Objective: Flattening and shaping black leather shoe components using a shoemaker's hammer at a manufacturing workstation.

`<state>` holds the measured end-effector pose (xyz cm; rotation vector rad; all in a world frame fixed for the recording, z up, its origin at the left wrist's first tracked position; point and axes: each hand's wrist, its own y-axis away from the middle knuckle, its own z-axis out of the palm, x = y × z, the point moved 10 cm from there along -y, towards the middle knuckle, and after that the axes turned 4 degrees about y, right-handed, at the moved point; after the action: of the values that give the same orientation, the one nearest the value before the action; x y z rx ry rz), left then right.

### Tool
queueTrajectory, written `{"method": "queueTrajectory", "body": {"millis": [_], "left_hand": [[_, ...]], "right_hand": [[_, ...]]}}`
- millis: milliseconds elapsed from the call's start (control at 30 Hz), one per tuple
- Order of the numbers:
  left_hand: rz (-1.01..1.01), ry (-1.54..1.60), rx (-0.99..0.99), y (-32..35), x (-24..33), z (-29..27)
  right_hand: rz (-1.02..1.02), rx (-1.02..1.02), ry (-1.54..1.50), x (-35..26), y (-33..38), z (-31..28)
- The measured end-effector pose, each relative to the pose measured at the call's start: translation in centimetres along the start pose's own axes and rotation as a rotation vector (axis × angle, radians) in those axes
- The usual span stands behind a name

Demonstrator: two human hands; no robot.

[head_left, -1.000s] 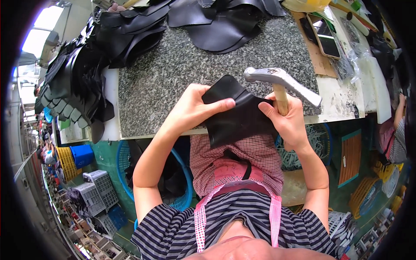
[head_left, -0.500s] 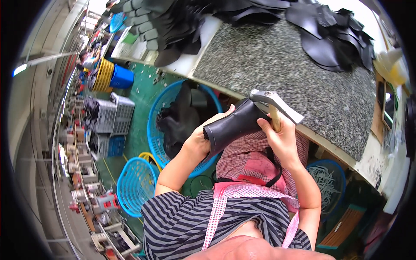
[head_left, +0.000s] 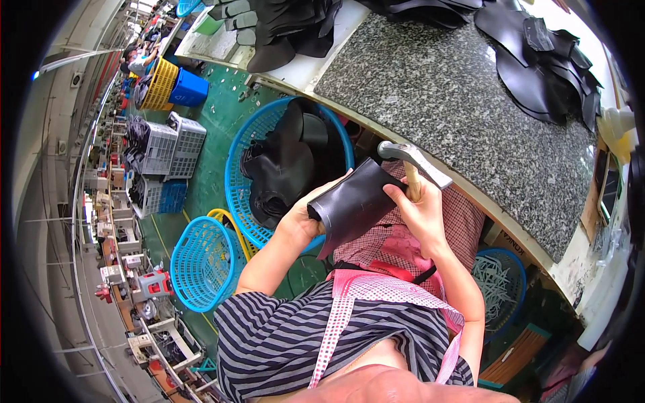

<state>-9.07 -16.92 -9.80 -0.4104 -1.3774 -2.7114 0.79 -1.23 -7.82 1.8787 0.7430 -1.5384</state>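
Observation:
A curved black leather piece [head_left: 359,207], folded over like a boot shaft, is held above my lap, off the table edge. My left hand [head_left: 302,218] grips its left end, the fingers partly hidden behind and inside it. My right hand [head_left: 424,213] is closed round the wooden handle of a hammer [head_left: 412,183], whose metal head points up beside the leather. The thumb of that hand presses on the right edge of the leather. A lower flap of the piece hangs down below my left hand.
A granite-topped table [head_left: 437,87] lies ahead, with stacked black leather pieces [head_left: 537,67] at its far right and more [head_left: 289,33] at the left. A blue basket [head_left: 232,168] of black leather stands left, near another blue basket [head_left: 201,262]. At lower right is a tub of pale strips [head_left: 494,289].
The leather has turned and spread wider, its lower flap now hanging further down. My right hand and the hammer have shifted slightly left. The whole view has shifted somewhat.

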Motion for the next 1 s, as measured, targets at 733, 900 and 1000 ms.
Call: {"method": "queueTrajectory", "body": {"millis": [733,900,1000], "left_hand": [[0.171,-0.384,0.032,0.4,1.6,-3.8],[0.061,-0.251,0.076,0.2,0.2,-5.7],[0.000,-0.054,0.077,0.4,-0.6,-6.4]], "right_hand": [[0.126,-0.226,-0.111,2.2,0.2,3.6],[0.159,-0.291,-0.156,2.9,0.3,5.2],[0.187,-0.347,-0.142,3.1,0.5,6.0]]}}
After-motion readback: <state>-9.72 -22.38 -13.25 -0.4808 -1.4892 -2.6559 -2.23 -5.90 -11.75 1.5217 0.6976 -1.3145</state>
